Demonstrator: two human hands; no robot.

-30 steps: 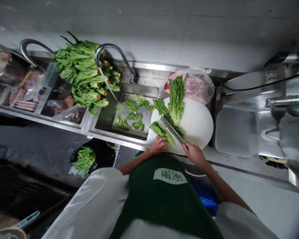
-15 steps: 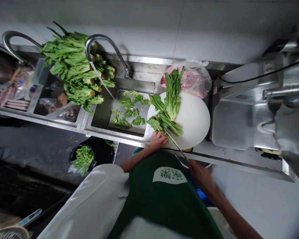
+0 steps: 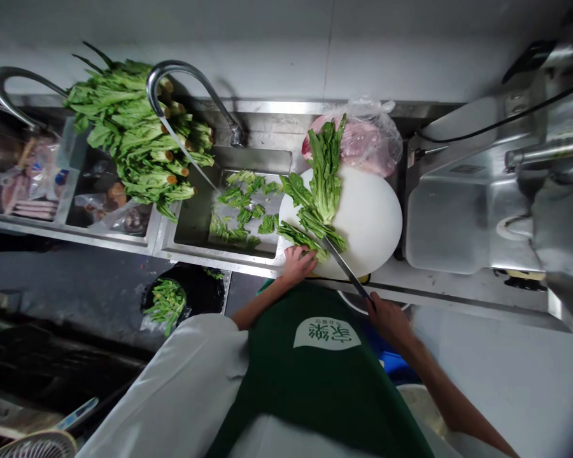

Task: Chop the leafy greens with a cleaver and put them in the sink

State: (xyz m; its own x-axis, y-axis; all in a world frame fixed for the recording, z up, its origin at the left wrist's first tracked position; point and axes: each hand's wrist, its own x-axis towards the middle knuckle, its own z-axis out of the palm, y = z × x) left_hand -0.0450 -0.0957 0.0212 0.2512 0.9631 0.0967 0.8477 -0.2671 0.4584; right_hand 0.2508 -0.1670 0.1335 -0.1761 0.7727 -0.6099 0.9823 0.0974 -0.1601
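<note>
On the round white cutting board (image 3: 372, 216) lie several leafy green lettuce stalks (image 3: 326, 178). My left hand (image 3: 298, 264) is closed over a lettuce piece (image 3: 300, 239) at the board's near left edge, fingers bent on top of it. My right hand (image 3: 389, 318) grips the handle of a long knife (image 3: 344, 266). Its blade points up and left, with the tip by the lettuce near my left fingers. Cut leaves (image 3: 242, 200) are scattered in the sink (image 3: 184, 219) beside the board, under a running faucet (image 3: 191, 67).
A large heap of leafy stalks (image 3: 134, 133) rests left of the faucet. Plastic-wrapped raw meat (image 3: 363, 143) sits behind the board. A slicing machine (image 3: 501, 210) stands at the right. Below the counter, a black bag (image 3: 203, 296) holds green scraps.
The knife has turned, so more of its blade's flat side shows, and its tip sits slightly farther right of my left fingers. The camera view has shifted a little.
</note>
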